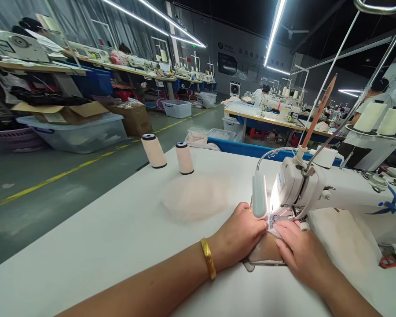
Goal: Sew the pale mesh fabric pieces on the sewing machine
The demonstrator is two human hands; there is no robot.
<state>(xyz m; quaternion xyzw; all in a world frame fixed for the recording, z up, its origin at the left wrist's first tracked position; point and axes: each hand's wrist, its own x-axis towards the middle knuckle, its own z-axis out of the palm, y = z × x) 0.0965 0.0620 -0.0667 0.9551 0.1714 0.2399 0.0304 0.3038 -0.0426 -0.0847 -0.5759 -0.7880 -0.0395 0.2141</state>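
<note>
My left hand [240, 235] lies on a small sheer beige fabric piece [265, 253] on the white table [119, 237], fingers curled and pressed on its left edge by the needle. My right hand [300, 251] rests flat on the same piece from the right, fingertips at the presser foot [277, 219]. A gold bangle [207, 258] circles my left wrist. The white sewing machine [333, 189] stands above my hands, with its lamp [259, 200] lit.
Two cream thread cones [154, 150] [184, 157] stand at the table's far left. A sheer beige fabric pile [196, 196] lies behind my hands. Two more cones [381, 116] sit on a stand at right. Bins, boxes and other sewing stations with people fill the background.
</note>
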